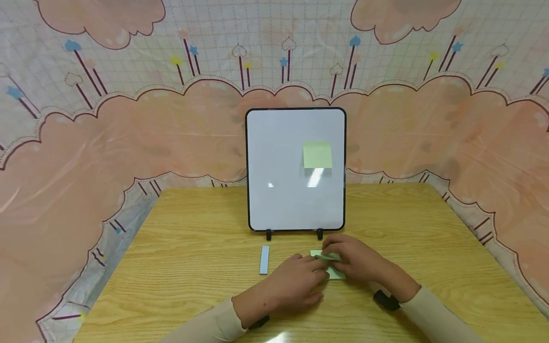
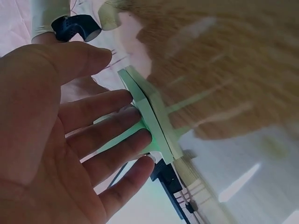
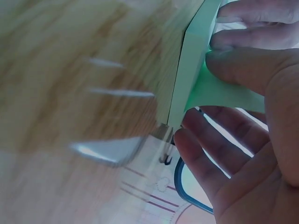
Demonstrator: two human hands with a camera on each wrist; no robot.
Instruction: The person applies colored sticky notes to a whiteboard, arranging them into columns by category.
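Green pad: lies on the counter, its pale side edge turned toward the viewer.
Lifted sheet: green, curving away from the pad's face.
Right hand: pinches the sheet, thumb on one side and fingers on the other; the palm fills the lower right corner.
Left hand: only fingers show, at the upper right, just beside the right thumb and near the pad.
Counter: wood-grained, streaked with pale reflections.
Board: white, with a dark rim and rounded corner, partly hidden behind the right hand.
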